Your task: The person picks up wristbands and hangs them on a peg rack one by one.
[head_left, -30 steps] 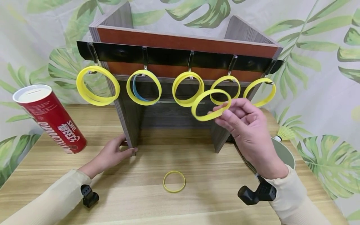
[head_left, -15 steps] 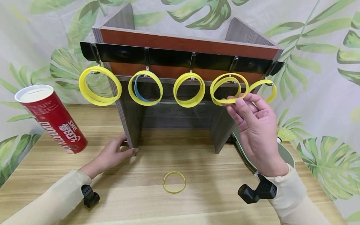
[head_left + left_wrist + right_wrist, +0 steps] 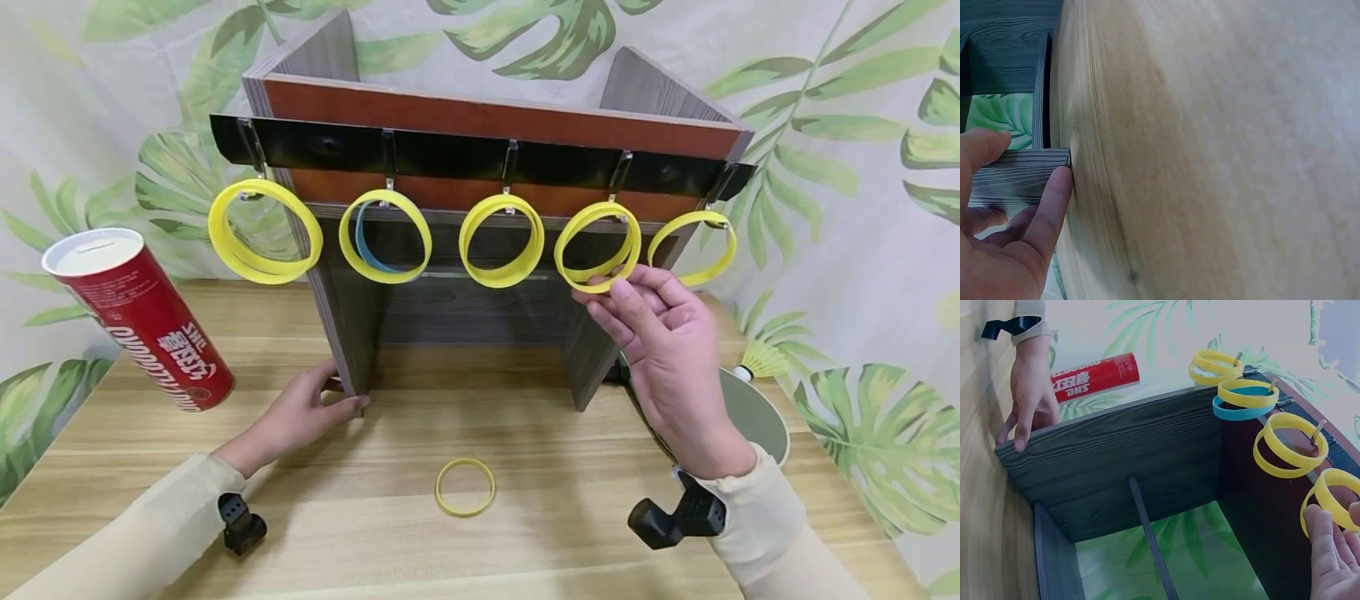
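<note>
My right hand (image 3: pixel 670 358) pinches a yellow wristband (image 3: pixel 561 252) by its lower edge, at the fourth hook from the left. Another yellow wristband (image 3: pixel 633 237) hangs from that hook, overlapped by the held one. In the right wrist view the held wristband (image 3: pixel 1329 503) is partly covered by the fingers. My left hand (image 3: pixel 296 414) grips the lower front corner of the wooden stand's left side panel (image 3: pixel 330 325). Thumb and fingers lie on opposite faces of the panel (image 3: pixel 1016 178) in the left wrist view.
More wristbands hang from the other hooks on the black strip (image 3: pixel 450 152); a blue wristband (image 3: pixel 367 242) is on the second. One yellow wristband (image 3: pixel 491 497) lies on the table (image 3: pixel 300 533). A red can (image 3: pixel 161 333) stands left; a shuttlecock (image 3: pixel 761 358) and racket-like disc (image 3: pixel 757 412) lie right.
My right hand has carried the yellow wristband right to the fourth hook, then slightly left and down, so it now lines up with the hanging wristband. The left hand has stayed put.
</note>
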`<action>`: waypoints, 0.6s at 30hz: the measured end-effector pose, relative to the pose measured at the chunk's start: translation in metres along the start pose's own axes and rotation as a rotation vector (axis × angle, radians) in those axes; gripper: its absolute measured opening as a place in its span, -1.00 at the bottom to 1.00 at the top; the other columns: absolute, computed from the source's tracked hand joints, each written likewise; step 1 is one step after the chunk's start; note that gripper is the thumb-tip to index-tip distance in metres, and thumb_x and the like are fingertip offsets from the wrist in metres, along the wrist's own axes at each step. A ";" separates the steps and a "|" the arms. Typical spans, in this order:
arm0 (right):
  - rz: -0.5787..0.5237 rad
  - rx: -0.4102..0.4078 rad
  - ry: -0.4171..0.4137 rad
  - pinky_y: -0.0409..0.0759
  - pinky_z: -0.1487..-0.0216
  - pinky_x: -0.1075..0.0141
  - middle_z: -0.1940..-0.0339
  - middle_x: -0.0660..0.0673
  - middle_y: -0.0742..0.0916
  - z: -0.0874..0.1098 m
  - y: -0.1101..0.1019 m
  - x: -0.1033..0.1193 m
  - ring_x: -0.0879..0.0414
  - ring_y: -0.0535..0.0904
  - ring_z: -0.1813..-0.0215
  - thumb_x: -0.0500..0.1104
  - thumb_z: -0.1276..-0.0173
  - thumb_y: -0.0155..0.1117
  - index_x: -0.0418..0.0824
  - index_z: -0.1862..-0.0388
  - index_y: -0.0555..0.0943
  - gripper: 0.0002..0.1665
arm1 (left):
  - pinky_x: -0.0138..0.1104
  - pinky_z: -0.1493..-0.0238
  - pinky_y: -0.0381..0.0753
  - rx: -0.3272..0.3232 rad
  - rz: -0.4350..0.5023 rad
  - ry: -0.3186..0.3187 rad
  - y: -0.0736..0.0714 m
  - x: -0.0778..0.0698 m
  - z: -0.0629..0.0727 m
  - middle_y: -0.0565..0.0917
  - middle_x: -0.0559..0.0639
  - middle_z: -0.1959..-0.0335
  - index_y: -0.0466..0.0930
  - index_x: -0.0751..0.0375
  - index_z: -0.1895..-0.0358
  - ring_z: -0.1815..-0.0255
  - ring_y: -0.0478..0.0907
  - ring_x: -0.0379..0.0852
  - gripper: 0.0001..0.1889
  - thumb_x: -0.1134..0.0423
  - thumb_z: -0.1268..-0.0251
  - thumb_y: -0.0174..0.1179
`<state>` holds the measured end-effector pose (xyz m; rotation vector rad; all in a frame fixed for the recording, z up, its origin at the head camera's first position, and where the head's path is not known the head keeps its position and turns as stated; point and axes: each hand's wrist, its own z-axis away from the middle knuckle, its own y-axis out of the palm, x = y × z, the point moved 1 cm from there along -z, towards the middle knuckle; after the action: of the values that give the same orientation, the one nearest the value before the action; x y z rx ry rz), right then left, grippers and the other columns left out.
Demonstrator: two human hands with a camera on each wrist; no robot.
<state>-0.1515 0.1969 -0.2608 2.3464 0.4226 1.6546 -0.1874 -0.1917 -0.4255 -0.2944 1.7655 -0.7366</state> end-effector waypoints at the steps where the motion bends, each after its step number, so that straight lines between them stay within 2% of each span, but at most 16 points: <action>1: 0.008 0.008 0.006 0.76 -0.09 0.31 0.13 -0.14 0.87 0.001 0.000 0.000 0.06 0.86 0.09 -0.35 -0.56 0.19 -0.30 0.02 0.62 -0.89 | -0.27 0.00 0.69 0.000 0.000 0.000 0.000 0.000 0.000 0.70 0.35 -0.19 0.44 0.40 -0.39 -0.13 0.69 0.20 -0.47 0.34 -0.43 0.33; 5: 0.032 0.045 0.039 0.75 -0.11 0.29 0.13 -0.12 0.87 0.002 -0.001 -0.003 0.03 0.86 0.06 -0.36 -0.57 0.17 -0.26 0.05 0.63 -0.89 | -0.35 0.02 0.68 0.003 0.010 -0.004 0.000 -0.001 0.000 0.70 0.35 -0.19 0.44 0.40 -0.38 -0.13 0.68 0.20 -0.48 0.35 -0.43 0.32; 12: 0.066 0.141 0.114 0.76 -0.10 0.29 0.15 -0.06 0.87 0.007 -0.005 -0.014 0.07 0.86 0.05 -0.37 -0.59 0.15 -0.25 0.03 0.60 -0.89 | -0.32 0.00 0.68 0.008 0.005 -0.013 0.000 0.000 0.001 0.68 0.35 -0.22 0.41 0.40 -0.41 -0.14 0.67 0.21 -0.45 0.33 -0.44 0.32; 15: 0.123 0.190 0.149 0.76 -0.10 0.29 0.15 -0.05 0.85 0.007 -0.007 -0.021 0.08 0.86 0.05 -0.37 -0.58 0.16 -0.24 0.01 0.60 -0.87 | -0.29 -0.02 0.68 0.006 -0.004 -0.017 0.000 0.000 0.001 0.70 0.32 -0.20 0.42 0.39 -0.40 -0.14 0.67 0.19 -0.46 0.32 -0.44 0.31; 18: 0.227 0.243 0.216 0.77 -0.08 0.25 0.16 -0.05 0.84 0.007 -0.008 -0.034 0.08 0.85 0.07 -0.39 -0.55 0.19 -0.28 0.00 0.59 -0.87 | -0.30 -0.01 0.67 0.008 -0.004 -0.015 0.000 -0.001 0.000 0.72 0.30 -0.17 0.45 0.39 -0.37 -0.13 0.68 0.17 -0.49 0.32 -0.45 0.31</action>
<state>-0.1561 0.1913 -0.2953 2.4726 0.4324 2.0809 -0.1869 -0.1917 -0.4249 -0.2976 1.7474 -0.7426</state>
